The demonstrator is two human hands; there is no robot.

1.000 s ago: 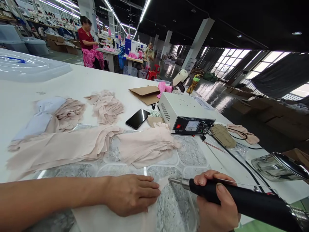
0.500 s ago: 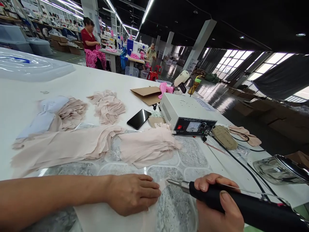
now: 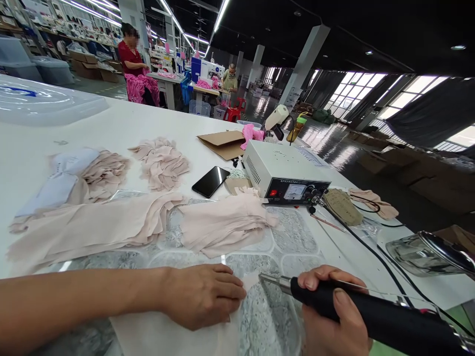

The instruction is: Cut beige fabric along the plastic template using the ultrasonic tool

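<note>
My left hand (image 3: 208, 296) lies flat, palm down, with its fingers stretched to the right. It presses a piece of thin pale beige fabric (image 3: 174, 333) onto the grey marbled mat (image 3: 272, 321). In my right hand (image 3: 334, 306) is a thick black corded handpiece (image 3: 371, 311), fingers wrapped round it and thumb on the near side. Its narrow metal tip points left, at the small corner of fabric that sticks out past my left fingertips. Whether the tip touches the fabric I cannot tell. Beyond my hands lie two stacks of beige fabric pieces, a left stack (image 3: 100, 227) and a right stack (image 3: 222, 222).
A white control box (image 3: 285, 168) with a meter and a red switch stands behind, its black cable running right. Nearby are a phone (image 3: 211, 181), folded cardboard (image 3: 220, 143), a glass jar (image 3: 419, 254) and crumpled fabric (image 3: 161, 163). Two people work farther back.
The tip of the handpiece has shifted slightly to the right, away from my left fingertips. My left hand stays pressed on the fabric. The whole view has turned a little.
</note>
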